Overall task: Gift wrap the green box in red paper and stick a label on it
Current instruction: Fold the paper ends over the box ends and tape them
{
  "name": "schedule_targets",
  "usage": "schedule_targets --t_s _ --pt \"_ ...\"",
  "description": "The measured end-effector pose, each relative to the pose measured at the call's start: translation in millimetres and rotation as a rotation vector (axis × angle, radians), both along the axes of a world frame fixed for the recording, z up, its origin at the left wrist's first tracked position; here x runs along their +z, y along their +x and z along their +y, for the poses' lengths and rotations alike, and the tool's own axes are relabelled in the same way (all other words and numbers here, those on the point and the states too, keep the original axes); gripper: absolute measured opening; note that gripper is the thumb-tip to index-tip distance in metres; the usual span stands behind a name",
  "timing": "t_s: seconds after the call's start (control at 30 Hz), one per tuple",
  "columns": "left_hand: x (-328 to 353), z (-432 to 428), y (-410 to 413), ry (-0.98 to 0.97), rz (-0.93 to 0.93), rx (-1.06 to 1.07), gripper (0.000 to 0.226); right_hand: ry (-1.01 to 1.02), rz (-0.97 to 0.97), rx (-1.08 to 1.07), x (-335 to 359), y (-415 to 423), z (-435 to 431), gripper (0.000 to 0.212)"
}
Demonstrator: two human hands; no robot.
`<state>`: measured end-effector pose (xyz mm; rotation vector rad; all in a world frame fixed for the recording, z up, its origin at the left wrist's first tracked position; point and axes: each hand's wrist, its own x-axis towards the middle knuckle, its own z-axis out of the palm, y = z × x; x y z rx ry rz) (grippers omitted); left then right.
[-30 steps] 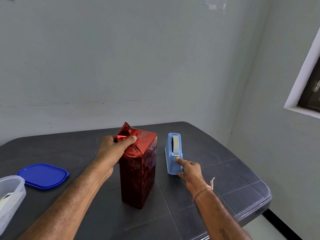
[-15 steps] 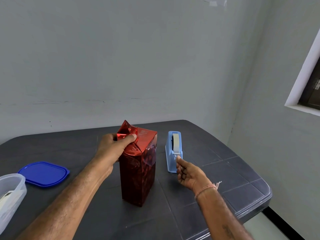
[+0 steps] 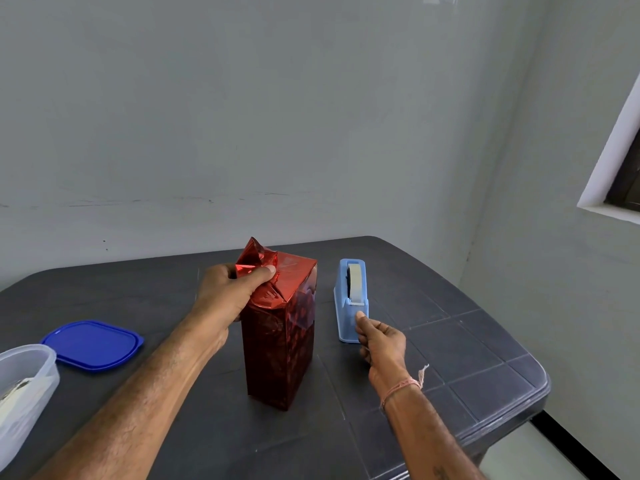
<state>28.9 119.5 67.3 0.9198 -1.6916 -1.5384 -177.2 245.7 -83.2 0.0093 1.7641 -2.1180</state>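
A dark counter [image 3: 467, 341] fills the lower view, set in the corner of a pale room. The box [image 3: 280, 348] stands upright near the counter's middle, its sides wrapped in shiny red paper [image 3: 294, 271]. At the top the paper is folded in, with one crumpled point sticking up at the far left corner. A clear tub [image 3: 24, 382] sits at the left edge, partly out of view. Just beside it lies a blue lid [image 3: 91, 344], flat and well apart from the box. A light blue dispenser [image 3: 346, 299] stands near the box's right side, not touching it, with a pale roll of tape [image 3: 354, 284] in it. The left hand [image 3: 225, 296] grips the box top, its thumb pressing the folded paper down. The right hand [image 3: 381, 341] has curled fingers, and its thumb tip is at the dispenser's near end; I cannot tell whether it pinches tape. A pink thread [image 3: 403, 388] circles the right wrist.
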Motion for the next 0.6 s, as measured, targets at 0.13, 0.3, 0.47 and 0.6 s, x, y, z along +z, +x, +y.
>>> schedule_targets --t_s 0.13,0.3,0.47,0.6 --pt "1.1 1.9 -0.5 -0.008 0.001 0.003 0.017 0.006 0.02 -0.021 -4.4 2.8 2.3 0.03" --pt "2.2 3.8 0.1 -0.009 0.01 0.003 0.016 0.025 0.088 -0.003 -8.9 3.9 3.1 0.024" --pt "2.9 4.7 -0.4 -0.015 0.016 0.0 0.016 0.107 0.125 -0.064 -10.4 0.5 -3.9 0.024" --pt "2.7 3.1 -1.1 -0.013 0.01 0.003 0.015 0.193 0.118 -0.093 -9.8 4.1 -8.0 0.022"
